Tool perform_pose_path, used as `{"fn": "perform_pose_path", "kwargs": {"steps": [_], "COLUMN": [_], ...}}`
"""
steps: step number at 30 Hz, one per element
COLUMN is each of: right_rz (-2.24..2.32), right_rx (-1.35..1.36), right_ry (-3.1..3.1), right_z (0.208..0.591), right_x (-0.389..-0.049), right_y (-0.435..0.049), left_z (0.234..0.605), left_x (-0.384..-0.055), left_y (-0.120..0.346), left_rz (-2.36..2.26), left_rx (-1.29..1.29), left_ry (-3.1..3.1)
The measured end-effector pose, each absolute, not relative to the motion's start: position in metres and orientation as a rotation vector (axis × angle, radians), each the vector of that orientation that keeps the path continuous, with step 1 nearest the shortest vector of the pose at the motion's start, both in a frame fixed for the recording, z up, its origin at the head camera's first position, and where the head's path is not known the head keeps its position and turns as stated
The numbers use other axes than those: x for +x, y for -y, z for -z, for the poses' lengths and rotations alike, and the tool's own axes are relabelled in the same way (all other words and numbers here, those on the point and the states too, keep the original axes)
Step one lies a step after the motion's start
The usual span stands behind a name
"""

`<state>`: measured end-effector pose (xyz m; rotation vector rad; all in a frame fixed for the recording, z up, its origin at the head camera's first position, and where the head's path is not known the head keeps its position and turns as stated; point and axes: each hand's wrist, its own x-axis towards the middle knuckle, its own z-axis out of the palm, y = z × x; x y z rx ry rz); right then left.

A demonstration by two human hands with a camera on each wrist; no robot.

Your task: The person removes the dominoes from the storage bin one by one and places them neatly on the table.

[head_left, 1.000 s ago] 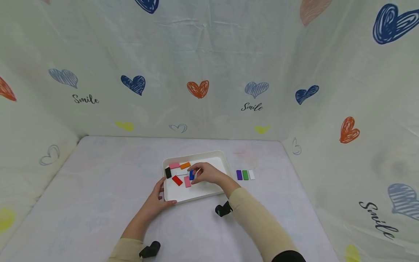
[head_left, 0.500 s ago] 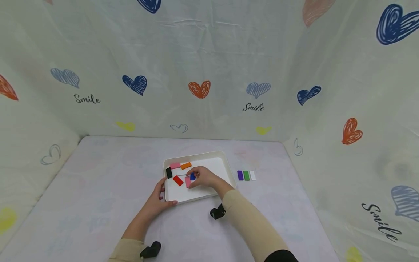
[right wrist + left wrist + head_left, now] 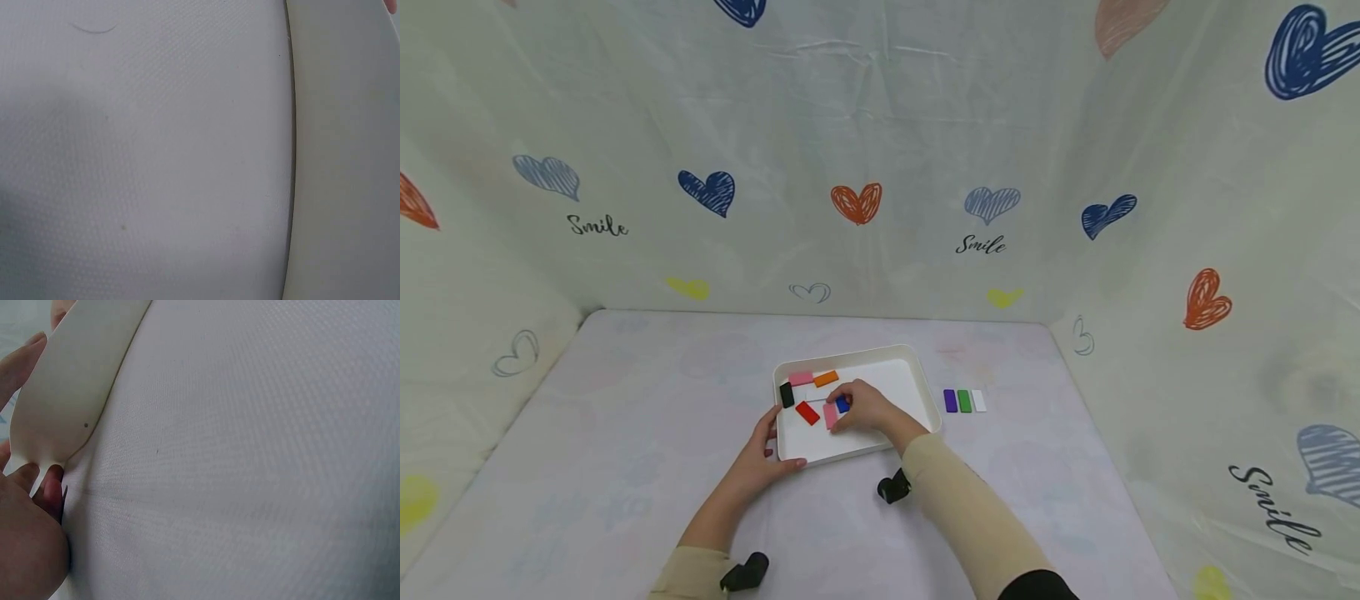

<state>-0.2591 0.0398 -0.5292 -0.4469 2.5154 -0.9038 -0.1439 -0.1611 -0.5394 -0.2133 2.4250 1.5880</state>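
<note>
In the head view a white tray (image 3: pixel 865 442) lies on the table, with several small flat coloured blocks in its left half. My left hand (image 3: pixel 758 462) grips its near left corner, thumb on the front rim and fingers along the left side. The left wrist view shows that hand (image 3: pixel 28 531) against the tray's outer wall (image 3: pixel 69 381). My right hand (image 3: pixel 868 410) reaches in from the right and pinches a pink block (image 3: pixel 830 417) between thumb and index finger. A blue block (image 3: pixel 842 405) lies beside it, partly covered by the hand.
Also in the tray are red (image 3: pixel 807 413), black (image 3: pixel 786 395), orange (image 3: pixel 826 378), white (image 3: pixel 815 395) and another pink block (image 3: pixel 801 378). Right of the tray, purple (image 3: pixel 951 401), green (image 3: pixel 964 401) and white blocks (image 3: pixel 978 401) stand in a row on the tablecloth (image 3: pixel 647 400).
My right hand has moved slightly left and down, from around the blue block to the pink block, and its fingers have closed there. The left hand keeps its place on the tray.
</note>
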Motion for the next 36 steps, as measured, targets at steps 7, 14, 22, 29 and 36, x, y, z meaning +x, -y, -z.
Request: {"fn": "perform_pose_path", "kwargs": {"steps": [7, 14, 22, 29, 36], "right_rz": [0.880, 0.895, 0.874, 0.832, 0.898], "right_rx": [-0.449, -0.452, -0.451, -0.485, -0.528], "right_ry": [-2.543, -2.530, -2.512, -2.517, -2.455], "right_z": [0.531, 0.530, 0.528, 0.523, 0.521], "right_x": [-0.259, -0.259, -0.257, -0.254, -0.255], "right_y": [-0.040, -0.040, -0.040, -0.041, -0.050], "left_z": [0.540, 0.542, 0.541, 0.541, 0.540], "left_x": [-0.144, -0.145, -0.144, -0.144, -0.144], "left_y": [0.160, 0.161, 0.162, 0.162, 0.161], "left_rz": [-1.592, -1.589, -1.591, -1.581, -1.577], "left_rx": [-0.218, -0.209, -0.189, -0.191, -0.209], "left_ry": [-2.424, -2.432, -2.432, -2.432, -2.424]}}
